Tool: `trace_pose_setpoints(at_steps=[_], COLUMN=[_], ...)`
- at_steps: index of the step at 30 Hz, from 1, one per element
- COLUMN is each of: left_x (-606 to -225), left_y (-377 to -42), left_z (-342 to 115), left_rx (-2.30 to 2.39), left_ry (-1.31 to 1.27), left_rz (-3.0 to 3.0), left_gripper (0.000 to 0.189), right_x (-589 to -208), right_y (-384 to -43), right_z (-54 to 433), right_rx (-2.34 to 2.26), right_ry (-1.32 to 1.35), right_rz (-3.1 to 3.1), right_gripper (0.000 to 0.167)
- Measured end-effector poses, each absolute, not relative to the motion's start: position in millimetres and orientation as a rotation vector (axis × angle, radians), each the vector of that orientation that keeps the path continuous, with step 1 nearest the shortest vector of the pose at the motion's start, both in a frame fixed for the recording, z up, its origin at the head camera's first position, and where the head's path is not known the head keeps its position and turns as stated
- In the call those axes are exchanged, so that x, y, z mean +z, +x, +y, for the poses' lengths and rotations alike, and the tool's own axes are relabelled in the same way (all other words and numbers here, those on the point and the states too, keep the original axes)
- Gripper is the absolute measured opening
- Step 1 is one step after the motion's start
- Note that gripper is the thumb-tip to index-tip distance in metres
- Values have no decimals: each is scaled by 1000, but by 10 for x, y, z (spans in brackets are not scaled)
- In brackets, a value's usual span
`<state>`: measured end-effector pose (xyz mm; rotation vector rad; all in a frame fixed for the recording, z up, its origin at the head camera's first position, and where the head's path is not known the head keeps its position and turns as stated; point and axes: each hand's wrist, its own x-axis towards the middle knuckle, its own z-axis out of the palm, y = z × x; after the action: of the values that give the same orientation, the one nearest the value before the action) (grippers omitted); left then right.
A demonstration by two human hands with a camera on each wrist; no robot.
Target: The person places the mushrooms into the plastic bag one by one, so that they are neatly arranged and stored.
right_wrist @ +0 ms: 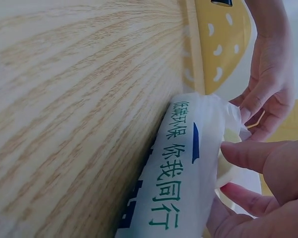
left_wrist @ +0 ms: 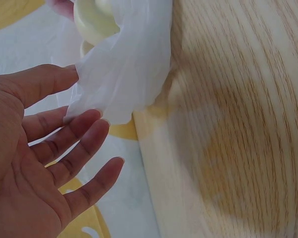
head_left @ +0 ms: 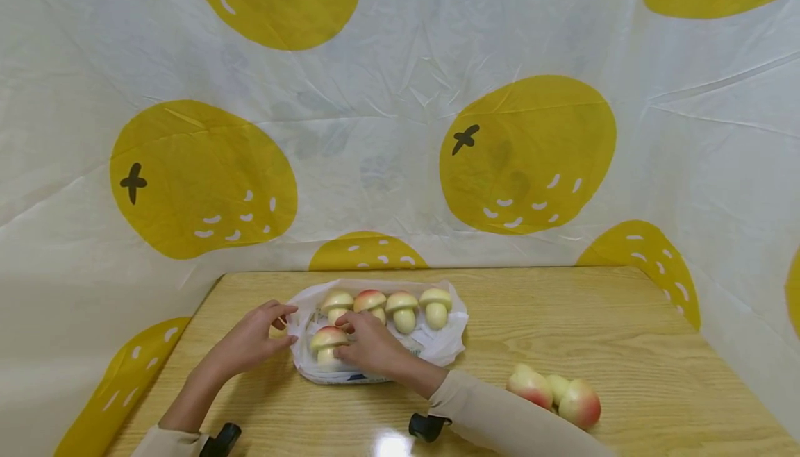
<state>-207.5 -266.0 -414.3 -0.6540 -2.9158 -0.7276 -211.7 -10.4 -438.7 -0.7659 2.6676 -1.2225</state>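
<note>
A white plastic bag [head_left: 458, 325] lies spread on the wooden table, its rim rolled open around several pale yellow toy mushrooms [head_left: 403, 308] with reddish flushes on some caps. Four-sided rows show a back line and one toy mushroom [head_left: 328, 339] at the front left. The right hand [head_left: 378, 347] pinches that front mushroom between thumb and fingers; in the right wrist view part of its pale surface [right_wrist: 227, 166] shows between them. At the bag's left edge, the left hand [head_left: 253, 335] touches the thin plastic [left_wrist: 124, 69] with thumb and forefinger apart, its other fingers loosely spread.
Two more toy mushrooms [head_left: 578, 401] lie on the table [head_left: 625, 325] to the right, near the right sleeve. A white cloth [head_left: 381, 165] printed with large yellow fruit hangs behind and beside the table. Green and blue printing [right_wrist: 174, 168] marks the bag's front wall.
</note>
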Motion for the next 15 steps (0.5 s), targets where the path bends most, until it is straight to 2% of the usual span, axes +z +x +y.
trace_pose_setpoints(at_steps=[7,15], left_x=[-4140,-4138], left_y=[-2086,-2074], left_z=[-2659,-2674], left_rx=[-742,-761], left_ry=[-649,-650], left_rz=[-2920,-2934], left_gripper=[48,50], right_x=[-4301,-4148], right_y=[-2096,-2063], right_z=[-51,155], right_rx=[-1170,-1203], right_ry=[-804,-835], right_rz=[2691,2644], right_gripper=[39,26])
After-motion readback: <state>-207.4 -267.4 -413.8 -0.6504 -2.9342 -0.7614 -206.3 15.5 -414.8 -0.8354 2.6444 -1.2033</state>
